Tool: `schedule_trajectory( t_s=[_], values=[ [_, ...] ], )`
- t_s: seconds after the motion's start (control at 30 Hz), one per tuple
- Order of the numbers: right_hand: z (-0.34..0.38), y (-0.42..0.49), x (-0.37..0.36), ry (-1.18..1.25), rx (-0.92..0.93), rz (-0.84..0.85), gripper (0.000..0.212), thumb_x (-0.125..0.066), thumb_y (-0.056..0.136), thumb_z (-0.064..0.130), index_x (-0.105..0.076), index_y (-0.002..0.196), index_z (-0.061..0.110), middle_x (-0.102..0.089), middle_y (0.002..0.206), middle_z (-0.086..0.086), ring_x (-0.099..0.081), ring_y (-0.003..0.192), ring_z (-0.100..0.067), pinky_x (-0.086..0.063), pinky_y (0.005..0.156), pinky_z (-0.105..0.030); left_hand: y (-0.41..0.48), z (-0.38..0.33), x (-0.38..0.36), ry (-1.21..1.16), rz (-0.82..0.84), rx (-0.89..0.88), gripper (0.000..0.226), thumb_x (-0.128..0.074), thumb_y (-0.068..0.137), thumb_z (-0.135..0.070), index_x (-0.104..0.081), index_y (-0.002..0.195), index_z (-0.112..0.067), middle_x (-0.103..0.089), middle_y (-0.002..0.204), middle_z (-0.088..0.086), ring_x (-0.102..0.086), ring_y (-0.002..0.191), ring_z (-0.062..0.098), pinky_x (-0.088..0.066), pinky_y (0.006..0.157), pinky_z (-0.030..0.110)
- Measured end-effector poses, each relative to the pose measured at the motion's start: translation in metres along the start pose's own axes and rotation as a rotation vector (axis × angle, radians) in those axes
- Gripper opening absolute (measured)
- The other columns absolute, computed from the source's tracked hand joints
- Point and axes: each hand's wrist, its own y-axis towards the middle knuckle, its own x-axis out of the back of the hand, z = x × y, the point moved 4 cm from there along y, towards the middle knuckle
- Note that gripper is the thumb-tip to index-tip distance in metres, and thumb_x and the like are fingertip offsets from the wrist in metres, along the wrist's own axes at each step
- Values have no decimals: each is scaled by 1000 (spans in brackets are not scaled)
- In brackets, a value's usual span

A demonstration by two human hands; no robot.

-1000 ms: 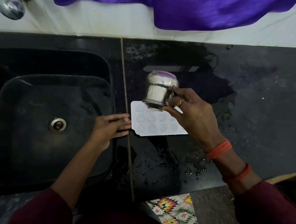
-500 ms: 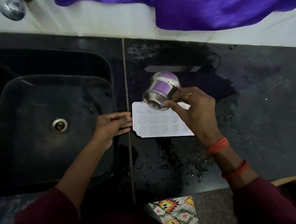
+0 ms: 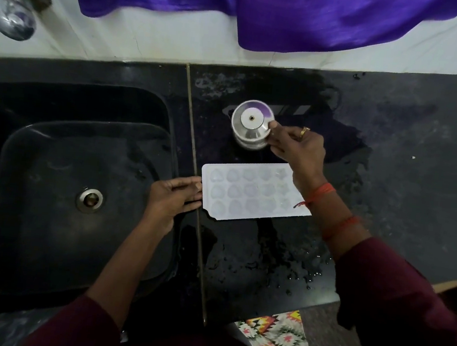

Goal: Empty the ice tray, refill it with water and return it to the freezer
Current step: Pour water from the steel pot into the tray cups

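Right hand: fingers and thumb curled and clamped on the side of a small, round, polished steel water pot, on the far side of the white plastic ice tray and apart from it. A round end of the pot faces the camera; whether it is the mouth or the base cannot be determined, nor whether the pot rests on the counter. A gold ring is on one finger. Orange threads circle the wrist, which crosses above the tray's right end.

Left hand: fingers straight and together, their tips touching the tray's left short edge; nothing gripped.

The tray lies flat on the black stone counter, long side running left to right, its rounded cells facing up. The contents of the cells cannot be judged.

Water drops lie on the counter on the near side of the tray. A black rectangular sink is left of the tray, beyond a thin brass-coloured seam. A chrome tap is far left of the tray, on the white wall. Shiny purple fabric hangs beyond the tray. A bright zigzag-patterned cloth shows below the counter edge, nearer than the tray.
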Motion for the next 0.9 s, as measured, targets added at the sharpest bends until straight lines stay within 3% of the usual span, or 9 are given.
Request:
schedule_trajectory(
  t_s=[0.2,0.43,0.67,0.83,0.9],
  values=[
    [-19,14,-13,232,-159,-70,24,-78,87,28,-72,82,5,-76,87,-12,-76,88,-22,-62,79,-34,2,0,-2,-4,-10,-9,7,-73,91,-7,-77,94,-11,-79,85,6,-77,79,16,-60,63,24],
    [-29,24,-21,342,-238,-147,27,-78,87,27,-69,81,2,-72,86,-16,-75,88,-25,-62,76,-33,5,1,-2,-1,-22,2,9,-73,90,-6,-76,99,-8,-79,86,8,-77,80,17,-61,63,25],
    [-27,28,-41,418,-293,-133,32,-76,90,25,-61,67,7,-70,80,-16,-70,71,-21,-54,54,-24,5,0,-3,4,-24,-7,10,-73,90,-5,-76,100,-7,-79,85,7,-77,78,16,-60,62,24],
    [-24,28,-47,367,-267,-86,27,-75,90,29,-68,82,4,-74,88,-16,-76,90,-28,-63,77,-36,5,0,-2,19,-27,-7,12,-73,90,-5,-75,102,-7,-80,88,8,-77,80,17,-60,64,25],
    [-24,25,-42,318,-257,-64,32,-74,91,33,-69,95,2,-75,93,-20,-76,90,-28,-63,80,-38,5,0,-2,26,-33,-11,12,-74,90,-5,-75,101,-8,-80,87,7,-77,80,16,-60,63,24]
  ],
)
